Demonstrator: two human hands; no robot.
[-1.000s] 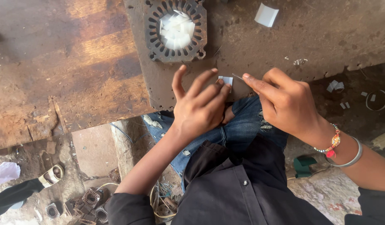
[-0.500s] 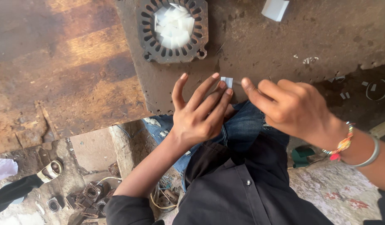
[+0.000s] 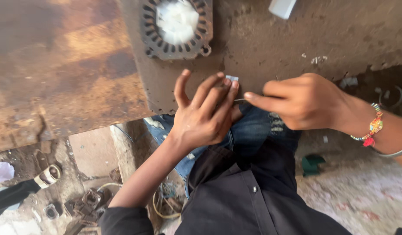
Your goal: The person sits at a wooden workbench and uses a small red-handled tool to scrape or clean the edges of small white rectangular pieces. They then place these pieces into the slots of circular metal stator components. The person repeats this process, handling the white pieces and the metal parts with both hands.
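My left hand [image 3: 203, 115] rests at the near edge of the rusty metal table [image 3: 79, 65], fingers spread, its fingertips holding a small white slip [image 3: 232, 78]. My right hand [image 3: 303, 102] comes in from the right with thumb and forefinger pinched on the slip's thin edge, touching the left fingertips. Further back on the table lies a round dark metal stator [image 3: 177, 24] with white material in its centre, cut by the top of the view. Both hands are over my lap in blue jeans [image 3: 257, 126].
A white block [image 3: 283, 7] lies at the table's far right, with small white scraps [image 3: 317, 59] nearby. On the floor at the lower left sit several metal motor parts [image 3: 85, 202], loose wire [image 3: 162, 209] and a dark handle [image 3: 18, 191]. A green object [image 3: 312, 164] lies at the right.
My right hand has closed in until its pinched fingers meet the left fingertips at the white slip. Both hands sit lower in the view, and the stator has slid toward the top edge.
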